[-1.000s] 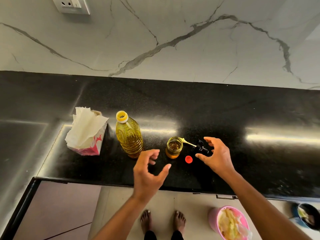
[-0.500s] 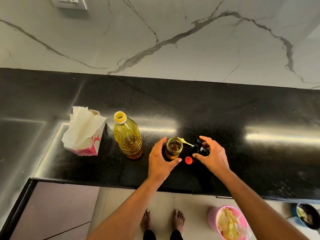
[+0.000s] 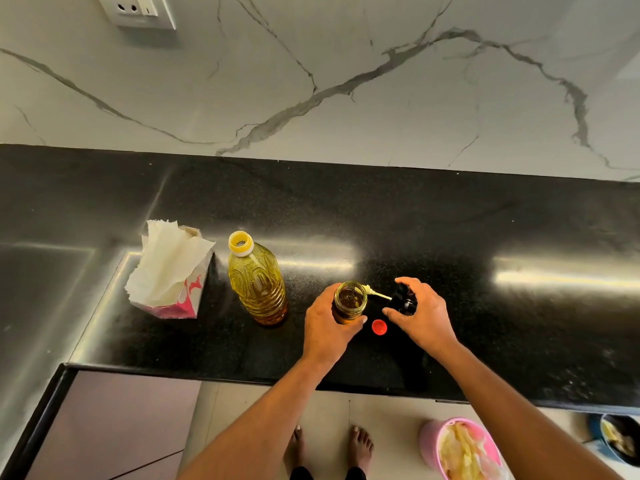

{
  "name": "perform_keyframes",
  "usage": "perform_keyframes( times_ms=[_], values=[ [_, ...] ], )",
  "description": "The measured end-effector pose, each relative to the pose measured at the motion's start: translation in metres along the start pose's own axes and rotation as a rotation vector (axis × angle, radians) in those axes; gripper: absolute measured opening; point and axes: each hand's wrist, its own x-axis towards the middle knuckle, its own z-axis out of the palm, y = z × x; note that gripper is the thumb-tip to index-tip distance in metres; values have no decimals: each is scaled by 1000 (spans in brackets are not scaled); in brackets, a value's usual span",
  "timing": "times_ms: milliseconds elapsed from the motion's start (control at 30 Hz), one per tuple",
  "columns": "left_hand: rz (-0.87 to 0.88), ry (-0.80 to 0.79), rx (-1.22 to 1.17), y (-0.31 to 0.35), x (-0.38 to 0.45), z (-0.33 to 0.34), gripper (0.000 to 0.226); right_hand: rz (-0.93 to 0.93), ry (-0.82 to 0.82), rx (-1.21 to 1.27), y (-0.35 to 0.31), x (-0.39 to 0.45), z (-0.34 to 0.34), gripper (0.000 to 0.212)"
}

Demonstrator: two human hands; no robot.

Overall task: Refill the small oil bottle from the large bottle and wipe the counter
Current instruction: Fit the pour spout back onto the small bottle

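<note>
We see the black counter (image 3: 450, 220) under both hands. Left of our left hand (image 3: 327, 327) stands the big bottle (image 3: 256, 282), uncapped, and beyond it a tissue box (image 3: 169, 278). That hand wraps round the open small bottle (image 3: 349, 301). Just right of it, our right hand (image 3: 424, 313) pinches the black pump top (image 3: 403, 299), whose tube reaches the small bottle's rim. Between the hands lies a red cap (image 3: 379, 327).

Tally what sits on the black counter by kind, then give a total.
Oil bottles: 2, large bottle and small bottle
Caps: 2, red cap and black pump cap
Tissue boxes: 1, tissue box
Total: 5
</note>
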Motion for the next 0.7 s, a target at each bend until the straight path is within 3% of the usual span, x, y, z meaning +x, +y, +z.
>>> perform_keyframes(
  times_ms=[233,467,700],
  values=[
    [14,51,-83,11,3,-10,60,14,32,198,-28,2,-36,65],
    [44,152,-136,48,18,-32,48,-113,30,308,-97,-3,-121,60],
    [166,172,-84,100,17,-64,52,-367,-22,173,-171,-15,-210,69]
  ],
)
